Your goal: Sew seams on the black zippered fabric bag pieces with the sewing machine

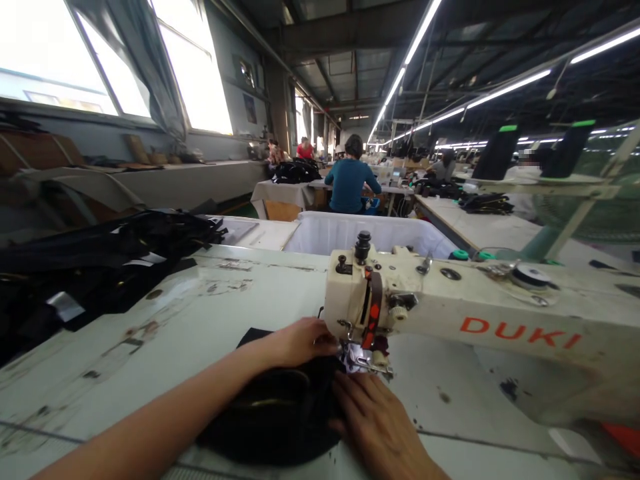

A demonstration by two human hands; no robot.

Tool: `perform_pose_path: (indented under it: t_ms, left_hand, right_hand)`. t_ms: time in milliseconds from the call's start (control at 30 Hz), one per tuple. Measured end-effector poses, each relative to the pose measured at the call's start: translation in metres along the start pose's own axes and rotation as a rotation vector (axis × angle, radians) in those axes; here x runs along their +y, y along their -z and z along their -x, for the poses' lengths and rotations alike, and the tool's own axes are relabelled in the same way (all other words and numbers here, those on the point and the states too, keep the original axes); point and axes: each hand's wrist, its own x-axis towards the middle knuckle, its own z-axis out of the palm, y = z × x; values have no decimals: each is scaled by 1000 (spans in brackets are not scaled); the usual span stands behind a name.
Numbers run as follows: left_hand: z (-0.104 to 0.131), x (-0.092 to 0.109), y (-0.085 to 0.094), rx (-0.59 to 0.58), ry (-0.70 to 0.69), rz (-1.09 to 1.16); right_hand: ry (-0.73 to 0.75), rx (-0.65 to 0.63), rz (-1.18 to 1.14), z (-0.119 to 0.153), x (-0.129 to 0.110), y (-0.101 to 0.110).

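A black fabric piece [280,407] with a curved edge and a thin gold-coloured line lies at the front of a sewing machine [425,293]. Its far edge reaches the presser foot [357,358]. My left hand [303,341] is bent over the fabric's far side, its fingertips closed at the edge just left of the foot. On the right edge, close in front of the foot, my right hand [377,420] lies with fingers stretched out on the cloth. The needle tip cannot be made out.
Dark fabric pieces [115,267] are heaped at the left of the worn table [200,313]. Behind the machine stands a white bin [375,230]. Two black thread cones [495,153] rise at the right. A person in a blue top [353,183] sits further ahead, facing away.
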Motion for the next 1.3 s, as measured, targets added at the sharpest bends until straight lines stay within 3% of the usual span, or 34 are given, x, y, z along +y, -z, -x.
perform_pose_path:
  t_ms: [67, 100, 200, 300, 400, 500, 633, 733, 1000, 1300]
  left_hand:
    - [18, 23, 13, -43, -78, -19]
    - [28, 34, 14, -4, -124, -59]
    - [53, 51, -10, 143, -431, -254]
    - [62, 39, -42, 147, -430, -427]
    - [59, 17, -55, 132, -343, -398]
    - [55, 4, -52, 81, -299, -325]
    - [54, 2, -47, 32, -287, -323]
    - [53, 1, -48, 31, -307, -344]
    - [49, -5, -48, 54, -429, -448]
    - [47, 1, -47, 24, -419, -510]
  right_hand:
    - [34, 6, 17, 2, -1, 0]
    - [50, -4, 17, 2, -1, 0]
    - [89, 2, -8, 3, 0, -3]
    - [86, 43, 22, 3, -1, -7]
    - [79, 11, 81, 2, -3, -6]
    - [31, -4, 32, 2, -1, 3]
    - [-62, 8, 17, 5, 10, 17]
    - [-114, -56, 32, 6, 17, 22]
    - [-33, -214, 6, 6, 19, 24]
    - [-58, -170, 44, 10, 18, 13]
